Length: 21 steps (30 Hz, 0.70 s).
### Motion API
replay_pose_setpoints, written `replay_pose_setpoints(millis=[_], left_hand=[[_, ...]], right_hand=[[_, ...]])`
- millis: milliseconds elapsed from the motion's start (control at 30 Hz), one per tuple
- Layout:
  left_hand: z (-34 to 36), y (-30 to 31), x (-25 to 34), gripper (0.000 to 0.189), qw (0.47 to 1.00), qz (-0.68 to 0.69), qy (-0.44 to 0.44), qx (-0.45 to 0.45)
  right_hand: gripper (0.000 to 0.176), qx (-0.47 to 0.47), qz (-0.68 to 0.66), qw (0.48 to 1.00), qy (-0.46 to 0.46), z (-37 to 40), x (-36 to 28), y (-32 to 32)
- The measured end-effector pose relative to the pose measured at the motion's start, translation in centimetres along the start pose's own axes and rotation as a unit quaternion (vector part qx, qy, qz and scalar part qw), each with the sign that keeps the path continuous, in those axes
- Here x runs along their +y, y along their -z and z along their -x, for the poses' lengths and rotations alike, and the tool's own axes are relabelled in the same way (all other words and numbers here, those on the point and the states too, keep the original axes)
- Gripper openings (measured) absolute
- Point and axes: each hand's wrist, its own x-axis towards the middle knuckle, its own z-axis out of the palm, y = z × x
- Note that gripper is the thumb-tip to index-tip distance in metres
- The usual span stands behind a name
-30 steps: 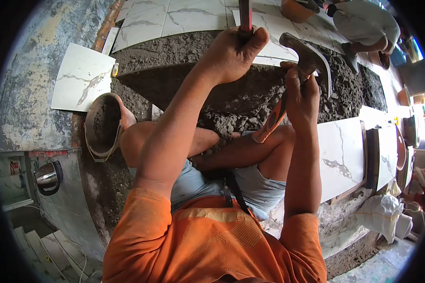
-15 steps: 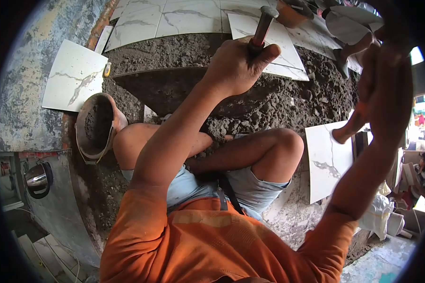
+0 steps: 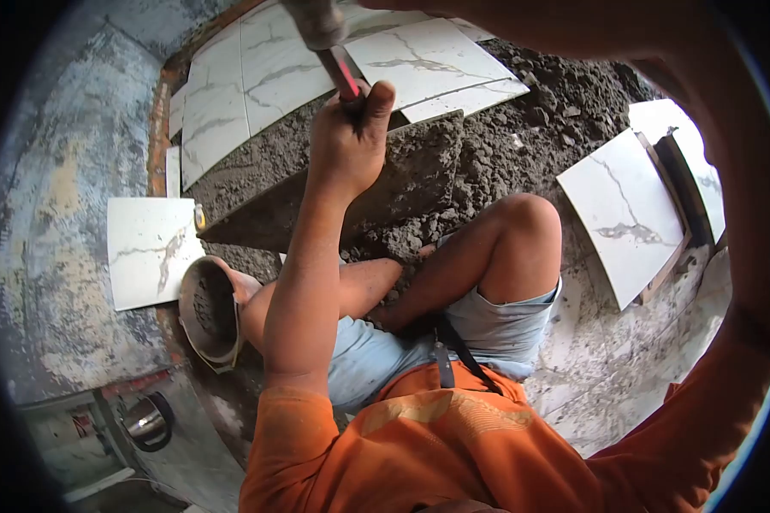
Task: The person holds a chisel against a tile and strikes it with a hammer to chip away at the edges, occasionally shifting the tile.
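My left hand (image 3: 348, 141) is closed around the red shaft of a steel chisel (image 3: 344, 75), which points upward with my thumb raised beside it. The chisel's lower end is hidden by my fist. A blurred grey hammer head (image 3: 312, 19) is over the chisel's top and seems to meet it. My right hand (image 3: 441, 7) is mostly cut off by the upper edge, and its fingers do not show; the forearm sweeps across the upper right. Below my left fist lies a dark, mortar-smeared slab-like face (image 3: 411, 167) with a straight upper edge.
White marbled floor tiles (image 3: 269, 73) lie beyond the rough mortar (image 3: 522, 111). Loose tiles lie at left (image 3: 150, 252) and right (image 3: 629, 214). A mortar bucket (image 3: 188, 308) stands by my folded leg (image 3: 522, 248). A small yellow-handled tool (image 3: 199, 215) touches the left tile.
My right arm has swung from raised at the right across the top, bringing the hammer to the chisel. The view has turned, so my left hand appears farther left and lower.
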Motion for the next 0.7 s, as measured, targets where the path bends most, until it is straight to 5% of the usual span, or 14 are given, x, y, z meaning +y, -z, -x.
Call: replay_pose_setpoints(millis=[67,133,233,700], left_hand=[[-0.1,0.0,-0.1,0.058,1.000,-0.004,0.004,-0.010],[0.0,-0.1,0.0,0.058,1.000,-0.021,0.003,-0.004],[0.1,0.0,0.9,0.060,0.999,-0.038,0.006,0.001],[1.1,-0.6,1.0,0.055,0.990,-0.065,-0.099,0.074]], right_hand=[[0.048,-0.002,0.010,1.000,0.003,0.8,0.5,-0.1],[0.049,0.130,-0.001,0.989,0.073,1.3,1.1,-0.5],[0.041,0.060,-0.082,0.995,0.027,0.1,1.0,-0.6],[0.030,0.077,-0.225,0.970,0.042,1.7,2.0,-3.8]])
